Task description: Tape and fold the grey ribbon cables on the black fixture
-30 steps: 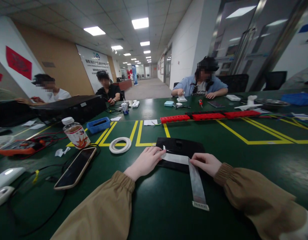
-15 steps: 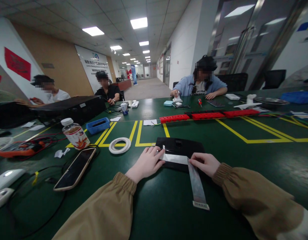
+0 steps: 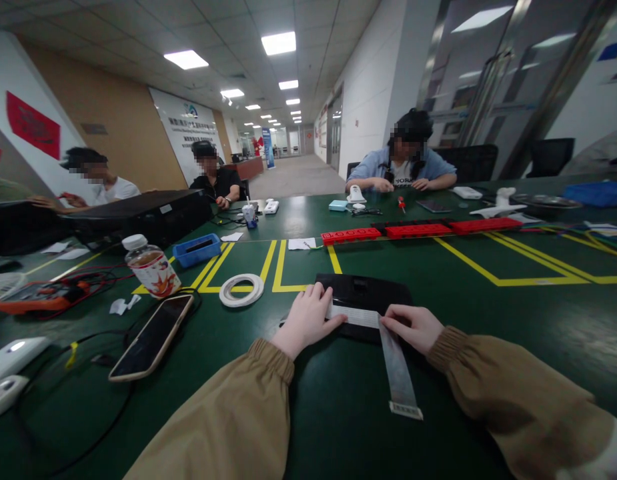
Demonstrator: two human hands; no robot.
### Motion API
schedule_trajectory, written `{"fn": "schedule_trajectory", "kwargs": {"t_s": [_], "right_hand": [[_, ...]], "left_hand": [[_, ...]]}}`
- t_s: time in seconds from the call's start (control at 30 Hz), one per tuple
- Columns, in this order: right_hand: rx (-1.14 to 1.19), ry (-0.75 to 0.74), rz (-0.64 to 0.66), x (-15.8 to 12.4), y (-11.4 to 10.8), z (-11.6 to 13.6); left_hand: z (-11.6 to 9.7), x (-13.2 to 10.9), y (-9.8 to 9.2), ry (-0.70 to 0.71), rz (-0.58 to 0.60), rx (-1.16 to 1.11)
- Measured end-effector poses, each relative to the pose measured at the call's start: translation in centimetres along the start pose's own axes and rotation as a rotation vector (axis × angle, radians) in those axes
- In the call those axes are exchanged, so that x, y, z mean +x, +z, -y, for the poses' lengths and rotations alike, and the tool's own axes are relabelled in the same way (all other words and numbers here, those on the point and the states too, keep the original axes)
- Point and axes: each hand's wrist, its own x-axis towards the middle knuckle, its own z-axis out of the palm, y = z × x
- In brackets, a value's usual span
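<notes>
A flat grey-white ribbon cable [image 3: 362, 318] lies across a black plastic panel [image 3: 333, 283] on the table. Past a fold at the panel's right side, its free length hangs toward me and ends in a small connector [image 3: 406, 409]. My left hand [image 3: 311, 317] rests over the cable's left end with fingers laid on it and the thumb spread along its lower edge; that end is hidden. At the fold, the thumb and fingertips of my right hand [image 3: 413, 327] pinch the cable.
Left of the panel are a tape roll [image 3: 241, 291], a phone [image 3: 152, 338], a drink bottle [image 3: 152, 267], a blue tray [image 3: 197, 251] and an orange multimeter [image 3: 45, 297] with wires. Red plastic strips [image 3: 415, 231] lie beyond. Several people sit around the table.
My left hand has slid right along the ribbon cable, covering more of it. My right hand keeps its pinch at the fold. Across the table, a person has drawn a hand back from a white object.
</notes>
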Motion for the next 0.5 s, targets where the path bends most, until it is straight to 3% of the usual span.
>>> {"fn": "schedule_trajectory", "kwargs": {"t_s": [0.5], "right_hand": [[-0.021,-0.025,-0.029,-0.2,0.1,0.0]], "left_hand": [[0.1,-2.7,-0.7,0.123,-0.002,-0.016]]}}
